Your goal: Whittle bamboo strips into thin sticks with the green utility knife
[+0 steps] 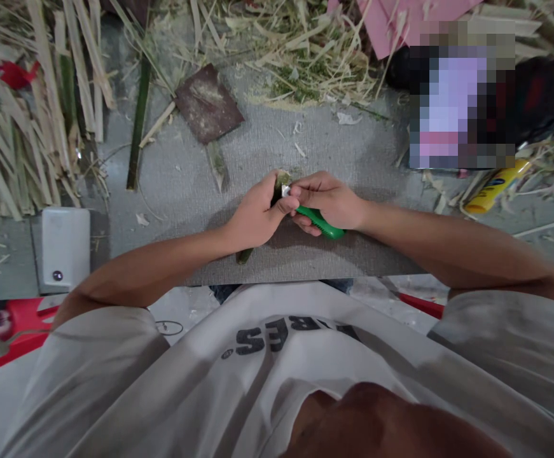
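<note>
Gray textured tabletop [372,140], strewn with plant strips and shavings, person seated close at its near edge. Dark-green stick [244,256] sits right in the grip, slanting: worked-looking top end just beyond the left thumb, lower end poking out nearer the body. Left hand [257,213] wraps the stick, fingers closed around it. Right hand [336,202] pinches a green tool [322,222], probably a cutter; handle runs under the palm, pale shiny tip at the stick's top end. Both thumbs crowd that tip; exact edge contact too small to tell.

Doing it well, as judged: hold the stick firm, keep the left thumb behind the edge, use short light strokes, angle the edge away from both hands, turn the stick little by little.

Outward: just beyond and left of the grip, a pointed pale piece [216,166] touches a brown square sheet [212,105]. Further left, a long dark-green strip [138,127], then bundled pale strips [0,165]. Left and nearer the body, a white box [65,245]. Straight beyond the grip, a shavings heap [315,57]; past it to the right, pink paper [401,25]. Well right, a yellow tube [496,187].
</note>
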Demonstrator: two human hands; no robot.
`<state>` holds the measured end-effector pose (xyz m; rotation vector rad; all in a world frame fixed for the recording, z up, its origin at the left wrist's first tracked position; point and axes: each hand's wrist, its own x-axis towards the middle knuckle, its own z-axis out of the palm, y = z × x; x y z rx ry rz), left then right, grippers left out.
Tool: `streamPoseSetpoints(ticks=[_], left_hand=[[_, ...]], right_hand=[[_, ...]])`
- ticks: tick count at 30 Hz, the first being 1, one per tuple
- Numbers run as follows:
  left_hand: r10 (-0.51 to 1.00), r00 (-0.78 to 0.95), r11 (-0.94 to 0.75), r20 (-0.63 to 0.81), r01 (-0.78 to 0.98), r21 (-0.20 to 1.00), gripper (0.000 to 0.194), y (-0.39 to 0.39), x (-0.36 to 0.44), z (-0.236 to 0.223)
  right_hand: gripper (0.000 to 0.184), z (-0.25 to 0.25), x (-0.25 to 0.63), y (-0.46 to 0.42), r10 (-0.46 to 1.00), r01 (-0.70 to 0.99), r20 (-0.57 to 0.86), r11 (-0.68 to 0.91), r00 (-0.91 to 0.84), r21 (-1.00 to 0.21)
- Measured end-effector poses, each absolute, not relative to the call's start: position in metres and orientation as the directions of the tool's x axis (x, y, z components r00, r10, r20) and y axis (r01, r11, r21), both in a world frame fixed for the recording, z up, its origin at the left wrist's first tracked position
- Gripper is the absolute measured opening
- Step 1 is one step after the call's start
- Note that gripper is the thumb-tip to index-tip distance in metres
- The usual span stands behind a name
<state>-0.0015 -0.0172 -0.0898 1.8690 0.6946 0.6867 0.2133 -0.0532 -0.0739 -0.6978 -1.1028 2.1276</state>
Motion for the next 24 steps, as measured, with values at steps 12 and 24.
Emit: streamPoseSetpoints(ticks=[12, 24], left_hand=[[0.706, 0.696, -0.369, 0.130, 0.205, 0.906, 0.067, -0.018, -0.004, -0.086], [0.751, 0.642, -0.400, 0.156, 0.254, 0.881, 0.066, -0.023, -0.004, -0.092]], right_hand=[[0.050, -0.076, 0.229, -0.037, 0.525, -0.165, -0.188, -0.553, -0.830, -0.817], [0.054, -0.071, 0.212, -0.057, 0.766, -0.242, -0.214, -0.435, -0.607, -0.867]])
